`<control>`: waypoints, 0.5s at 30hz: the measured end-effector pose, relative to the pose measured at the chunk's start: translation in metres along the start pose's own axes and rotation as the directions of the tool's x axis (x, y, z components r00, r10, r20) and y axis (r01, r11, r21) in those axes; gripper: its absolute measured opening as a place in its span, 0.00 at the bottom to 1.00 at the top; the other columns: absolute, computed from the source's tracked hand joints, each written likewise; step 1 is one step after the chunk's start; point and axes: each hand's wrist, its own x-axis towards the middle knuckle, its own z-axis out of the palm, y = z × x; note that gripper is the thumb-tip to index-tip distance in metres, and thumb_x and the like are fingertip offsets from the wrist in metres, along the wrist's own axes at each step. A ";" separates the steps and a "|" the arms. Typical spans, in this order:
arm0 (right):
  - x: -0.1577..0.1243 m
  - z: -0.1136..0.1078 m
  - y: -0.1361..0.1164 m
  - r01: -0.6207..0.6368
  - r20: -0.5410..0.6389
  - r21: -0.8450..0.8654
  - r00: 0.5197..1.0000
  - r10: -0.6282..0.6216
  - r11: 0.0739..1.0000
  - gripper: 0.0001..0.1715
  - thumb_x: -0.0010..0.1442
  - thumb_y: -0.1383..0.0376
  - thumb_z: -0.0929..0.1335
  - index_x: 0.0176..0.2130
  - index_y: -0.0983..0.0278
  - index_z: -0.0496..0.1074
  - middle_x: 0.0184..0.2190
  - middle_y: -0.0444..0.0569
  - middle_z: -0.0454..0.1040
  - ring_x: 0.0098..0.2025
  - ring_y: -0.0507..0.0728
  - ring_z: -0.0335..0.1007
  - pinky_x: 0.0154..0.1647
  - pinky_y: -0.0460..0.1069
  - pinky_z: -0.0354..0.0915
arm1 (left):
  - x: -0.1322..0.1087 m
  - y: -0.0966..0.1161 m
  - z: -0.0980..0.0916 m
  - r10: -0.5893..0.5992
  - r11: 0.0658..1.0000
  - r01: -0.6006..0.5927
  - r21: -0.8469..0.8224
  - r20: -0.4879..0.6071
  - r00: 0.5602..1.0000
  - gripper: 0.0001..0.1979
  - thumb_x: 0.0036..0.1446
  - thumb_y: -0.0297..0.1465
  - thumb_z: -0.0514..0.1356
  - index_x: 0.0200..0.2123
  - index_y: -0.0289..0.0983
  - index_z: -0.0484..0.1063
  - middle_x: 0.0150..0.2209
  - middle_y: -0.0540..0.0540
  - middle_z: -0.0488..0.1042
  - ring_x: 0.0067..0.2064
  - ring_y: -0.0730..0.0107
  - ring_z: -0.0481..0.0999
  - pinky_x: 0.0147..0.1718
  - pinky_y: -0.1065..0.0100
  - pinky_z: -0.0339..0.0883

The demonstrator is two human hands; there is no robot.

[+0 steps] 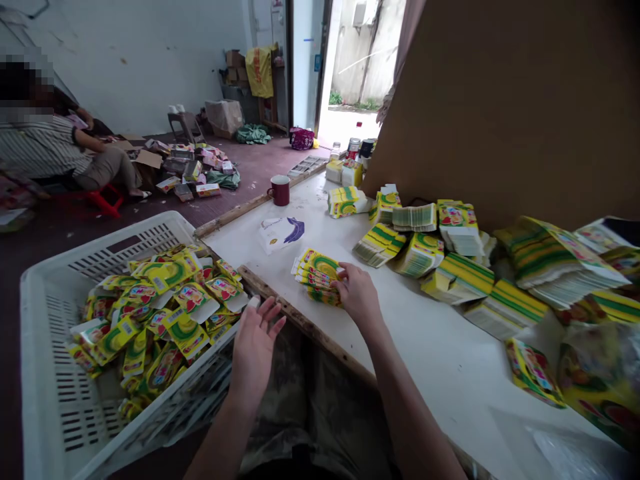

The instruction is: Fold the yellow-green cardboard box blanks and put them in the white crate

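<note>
On the white table, a fanned stack of flat yellow and green cartons lies near the front edge. My right hand has its fingers closed on the right side of this stack. Over the rim of the white plastic basket, my left hand is held palm up with fingers spread and nothing in it. A white wrapping shows at one of its fingertips. Many yellow cartons fill the basket in a loose heap.
Bundles of flat cartons line the table's right side, below a large brown board. A maroon mug and a white packet stand farther back. At left, a person sits near piled boxes.
</note>
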 end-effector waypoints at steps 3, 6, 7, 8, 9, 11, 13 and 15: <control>0.002 0.005 0.004 0.006 0.002 -0.013 1.000 -0.006 1.000 0.20 0.49 0.72 0.69 0.44 0.65 0.70 0.33 0.53 0.75 0.40 0.65 0.69 0.48 0.62 0.64 | -0.003 -0.011 -0.001 -0.031 0.998 0.028 0.053 0.052 0.998 0.19 0.55 0.40 0.65 0.45 0.36 0.71 0.43 0.42 0.77 0.40 0.69 0.76 0.35 0.70 0.73; 0.001 0.005 0.004 -0.003 -0.037 0.027 0.999 0.004 1.000 0.24 0.49 0.70 0.69 0.47 0.66 0.66 0.33 0.51 0.72 0.37 0.63 0.69 0.43 0.60 0.66 | -0.007 -0.021 0.001 -0.060 0.993 0.047 0.104 0.123 0.991 0.22 0.53 0.42 0.67 0.46 0.35 0.72 0.41 0.43 0.77 0.38 0.70 0.76 0.34 0.72 0.72; 0.000 0.004 0.002 -0.004 -0.054 0.046 0.999 0.007 0.999 0.24 0.50 0.70 0.68 0.49 0.65 0.64 0.33 0.50 0.71 0.36 0.62 0.69 0.42 0.58 0.67 | -0.008 -0.024 0.002 -0.076 0.991 0.058 0.118 0.154 0.985 0.23 0.53 0.42 0.67 0.47 0.35 0.72 0.41 0.43 0.77 0.39 0.70 0.76 0.34 0.72 0.72; -0.003 0.003 -0.001 -0.004 -0.071 0.062 0.997 0.008 0.998 0.25 0.51 0.69 0.68 0.50 0.65 0.63 0.33 0.49 0.69 0.35 0.61 0.69 0.40 0.57 0.67 | -0.010 -0.027 0.003 -0.090 0.990 0.067 0.125 0.185 0.979 0.24 0.53 0.43 0.67 0.48 0.35 0.72 0.42 0.42 0.77 0.40 0.69 0.76 0.35 0.71 0.72; -0.008 0.000 -0.004 0.000 -0.088 0.087 0.996 0.008 0.996 0.26 0.52 0.69 0.68 0.51 0.64 0.62 0.33 0.47 0.68 0.34 0.60 0.69 0.39 0.56 0.68 | -0.011 -0.029 0.004 -0.094 0.990 0.069 0.122 0.216 0.972 0.25 0.52 0.44 0.67 0.49 0.36 0.71 0.44 0.41 0.76 0.42 0.67 0.76 0.37 0.69 0.72; -0.024 -0.006 -0.015 0.022 -0.102 0.189 0.995 -0.003 0.982 0.27 0.54 0.67 0.68 0.53 0.63 0.60 0.33 0.45 0.67 0.33 0.58 0.69 0.37 0.54 0.68 | -0.015 -0.031 0.008 -0.052 0.997 0.035 0.069 0.271 0.961 0.29 0.50 0.46 0.68 0.52 0.38 0.71 0.51 0.40 0.74 0.48 0.63 0.75 0.43 0.65 0.72; -0.049 -0.010 -0.029 0.043 -0.041 0.364 0.999 -0.030 0.931 0.28 0.55 0.67 0.69 0.54 0.60 0.60 0.34 0.45 0.67 0.33 0.56 0.69 0.37 0.52 0.68 | -0.020 -0.030 0.014 0.032 0.999 -0.027 -0.018 0.307 0.951 0.32 0.46 0.49 0.69 0.51 0.41 0.72 0.54 0.41 0.72 0.53 0.59 0.72 0.49 0.62 0.70; -0.078 -0.011 -0.043 -0.014 0.161 0.509 0.984 -0.079 0.861 0.26 0.57 0.68 0.69 0.54 0.57 0.61 0.36 0.44 0.68 0.32 0.54 0.69 0.35 0.50 0.67 | -0.024 -0.028 0.020 0.056 0.998 -0.041 -0.055 0.318 0.946 0.30 0.44 0.54 0.68 0.46 0.41 0.75 0.48 0.42 0.75 0.52 0.57 0.73 0.48 0.62 0.70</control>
